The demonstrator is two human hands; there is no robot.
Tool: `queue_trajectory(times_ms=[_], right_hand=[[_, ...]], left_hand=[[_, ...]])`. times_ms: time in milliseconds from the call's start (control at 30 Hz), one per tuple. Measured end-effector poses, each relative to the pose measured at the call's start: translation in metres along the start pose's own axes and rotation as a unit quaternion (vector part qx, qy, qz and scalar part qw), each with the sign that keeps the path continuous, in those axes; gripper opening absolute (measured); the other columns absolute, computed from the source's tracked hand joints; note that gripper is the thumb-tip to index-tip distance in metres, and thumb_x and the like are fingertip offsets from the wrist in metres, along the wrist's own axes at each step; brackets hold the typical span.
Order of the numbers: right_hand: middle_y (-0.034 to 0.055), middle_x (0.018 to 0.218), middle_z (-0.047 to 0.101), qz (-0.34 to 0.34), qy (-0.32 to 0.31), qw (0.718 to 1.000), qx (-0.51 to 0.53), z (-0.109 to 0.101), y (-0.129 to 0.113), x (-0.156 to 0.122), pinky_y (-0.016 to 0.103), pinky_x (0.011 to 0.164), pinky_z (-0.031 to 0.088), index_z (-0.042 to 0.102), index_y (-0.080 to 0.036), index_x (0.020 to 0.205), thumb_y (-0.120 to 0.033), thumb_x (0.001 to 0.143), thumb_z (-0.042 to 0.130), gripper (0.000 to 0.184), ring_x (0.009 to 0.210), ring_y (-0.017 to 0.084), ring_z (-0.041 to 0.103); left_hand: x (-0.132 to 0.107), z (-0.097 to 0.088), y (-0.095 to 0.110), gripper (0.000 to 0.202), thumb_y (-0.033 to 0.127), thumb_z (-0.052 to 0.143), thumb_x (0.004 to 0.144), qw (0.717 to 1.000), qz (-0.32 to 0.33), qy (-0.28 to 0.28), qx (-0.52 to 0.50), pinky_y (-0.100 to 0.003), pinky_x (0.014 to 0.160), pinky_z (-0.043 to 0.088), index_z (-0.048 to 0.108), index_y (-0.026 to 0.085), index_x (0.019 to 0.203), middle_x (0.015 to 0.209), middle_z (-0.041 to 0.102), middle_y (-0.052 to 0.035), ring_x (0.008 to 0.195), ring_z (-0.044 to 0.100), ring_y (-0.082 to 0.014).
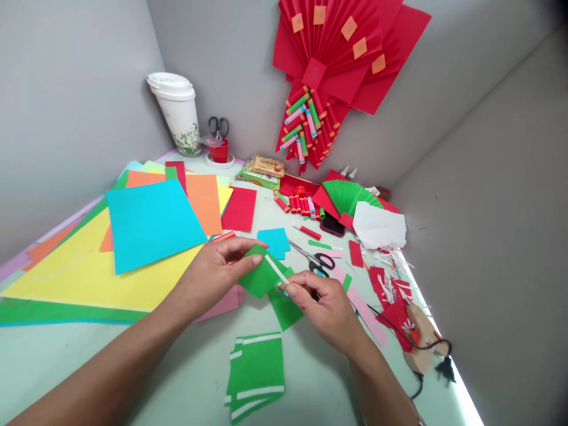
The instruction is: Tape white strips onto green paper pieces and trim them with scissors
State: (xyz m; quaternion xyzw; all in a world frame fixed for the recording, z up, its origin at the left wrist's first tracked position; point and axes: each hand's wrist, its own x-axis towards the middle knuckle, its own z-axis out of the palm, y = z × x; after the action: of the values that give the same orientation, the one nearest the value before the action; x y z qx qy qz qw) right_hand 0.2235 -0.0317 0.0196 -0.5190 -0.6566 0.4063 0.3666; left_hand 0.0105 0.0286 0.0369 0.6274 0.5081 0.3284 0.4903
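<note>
Our left forearm (128, 349) is slanting up from the lower left, and our left hand (226, 266) is holding its thumb straight out over a green square (255, 279). The left grip is closing firmly on that paper's upper part, thumb on the near face and fingers partly hidden behind. Our right forearm (381, 378) is rising from the lower right, and our right hand (322, 302) is curling its fingers inward. The right grip is pinching, thumb against forefinger, at the lower end of a white strip (276, 268).

The green square is sitting between our two hands, tilting like a diamond, its body hanging below the left thumb; the strip is running diagonally along its right-hand edge toward the right fingertips. Another green piece (286, 312) is showing beneath the right hand; we cannot tell whether it is being held or resting. Nearer us, a pile of green pieces (261, 364) edged with white strips is lying on the pale surface (190, 378). Just beyond the right hand, scissors (326, 260) are lying partly open, near blue paper (273, 239).
</note>
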Motion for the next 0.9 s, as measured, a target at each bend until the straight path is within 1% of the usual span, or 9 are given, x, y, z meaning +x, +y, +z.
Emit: queue_trajectory(times_ms=[100,200,300,400,500,633,700,800,900], right_hand=[[-0.0026,0.067,0.056,-0.007,-0.001,1.000,-0.005,0.0009,0.0005,0.0002,0.026,0.056,0.033,0.073,-0.023,0.085,-0.034,0.095,0.058,0.021,0.059,0.012,0.043],[-0.0024,0.067,0.058,-0.012,-0.004,1.000,-0.007,0.0013,-0.0002,0.0006,0.026,0.057,0.035,0.073,-0.023,0.084,-0.033,0.095,0.058,0.022,0.060,0.013,0.046],[-0.0020,0.069,0.061,-0.015,-0.006,1.000,-0.012,0.0014,-0.0011,0.0008,0.026,0.058,0.036,0.073,-0.022,0.084,-0.032,0.094,0.058,0.020,0.062,0.013,0.050],[-0.0018,0.072,0.065,-0.020,-0.013,1.000,-0.012,0.0015,-0.0016,0.0005,0.026,0.058,0.037,0.074,-0.022,0.085,-0.030,0.094,0.059,0.020,0.063,0.013,0.053],[-0.0020,0.072,0.066,-0.023,-0.016,1.000,-0.010,0.0012,-0.0024,0.0002,0.025,0.058,0.037,0.074,-0.021,0.085,-0.027,0.094,0.059,0.019,0.063,0.012,0.054],[-0.0021,0.073,0.067,-0.027,-0.019,0.999,-0.008,0.0009,-0.0031,0.0007,0.023,0.058,0.037,0.074,-0.020,0.086,-0.026,0.093,0.059,0.018,0.063,0.011,0.053],[-0.0022,0.073,0.066,-0.021,-0.019,1.000,-0.005,0.0011,-0.0028,0.0012,0.023,0.057,0.036,0.074,-0.020,0.086,-0.026,0.093,0.059,0.018,0.063,0.010,0.053],[-0.0027,0.071,0.064,-0.012,-0.015,1.000,0.001,0.0020,-0.0019,0.0018,0.023,0.057,0.036,0.073,-0.020,0.084,-0.026,0.093,0.059,0.018,0.062,0.010,0.050],[-0.0029,0.071,0.063,-0.003,-0.007,1.000,0.006,0.0029,-0.0009,0.0019,0.023,0.057,0.035,0.073,-0.020,0.084,-0.027,0.093,0.059,0.018,0.062,0.010,0.049]], left_hand=[[-0.0012,0.0001,-0.0002,0.031,0.045,0.062,0.086,0.999,-0.013,-0.029,-0.026,-0.029,0.078,0.049,0.075,0.022,0.102,0.092,0.074,-0.0019,0.088,0.066,-0.0225],[-0.0022,-0.0002,-0.0001,0.031,0.045,0.057,0.089,0.998,-0.006,-0.053,-0.021,-0.030,0.081,0.049,0.075,0.022,0.099,0.090,0.073,-0.0012,0.087,0.065,-0.0222],[-0.0021,-0.0004,0.0009,0.031,0.045,0.059,0.087,0.999,0.005,-0.035,0.013,-0.030,0.083,0.050,0.076,0.021,0.096,0.093,0.074,-0.0023,0.090,0.065,-0.0232],[-0.0011,-0.0002,0.0020,0.031,0.045,0.064,0.083,1.000,-0.007,-0.014,0.008,-0.028,0.077,0.051,0.077,0.021,0.099,0.095,0.075,-0.0025,0.089,0.066,-0.0228],[-0.0004,0.0001,0.0021,0.033,0.046,0.065,0.082,1.000,-0.017,-0.026,0.002,-0.028,0.076,0.052,0.077,0.023,0.102,0.096,0.076,-0.0020,0.088,0.067,-0.0226],[-0.0007,0.0006,0.0008,0.038,0.051,0.056,0.088,0.999,0.002,-0.033,0.032,-0.031,0.089,0.050,0.078,0.023,0.102,0.098,0.076,-0.0021,0.095,0.066,-0.0234],[-0.0010,0.0008,-0.0002,0.042,0.054,0.053,0.089,0.999,0.011,-0.036,0.038,-0.033,0.091,0.049,0.077,0.023,0.104,0.097,0.076,-0.0021,0.095,0.066,-0.0236],[-0.0014,0.0012,-0.0011,0.045,0.056,0.052,0.089,0.998,0.012,-0.037,0.041,-0.033,0.091,0.049,0.076,0.022,0.108,0.101,0.076,-0.0022,0.095,0.066,-0.0238],[-0.0019,0.0015,-0.0012,0.044,0.055,0.054,0.089,0.999,0.007,-0.038,0.036,-0.033,0.090,0.049,0.076,0.024,0.110,0.107,0.077,-0.0016,0.098,0.067,-0.0241]])
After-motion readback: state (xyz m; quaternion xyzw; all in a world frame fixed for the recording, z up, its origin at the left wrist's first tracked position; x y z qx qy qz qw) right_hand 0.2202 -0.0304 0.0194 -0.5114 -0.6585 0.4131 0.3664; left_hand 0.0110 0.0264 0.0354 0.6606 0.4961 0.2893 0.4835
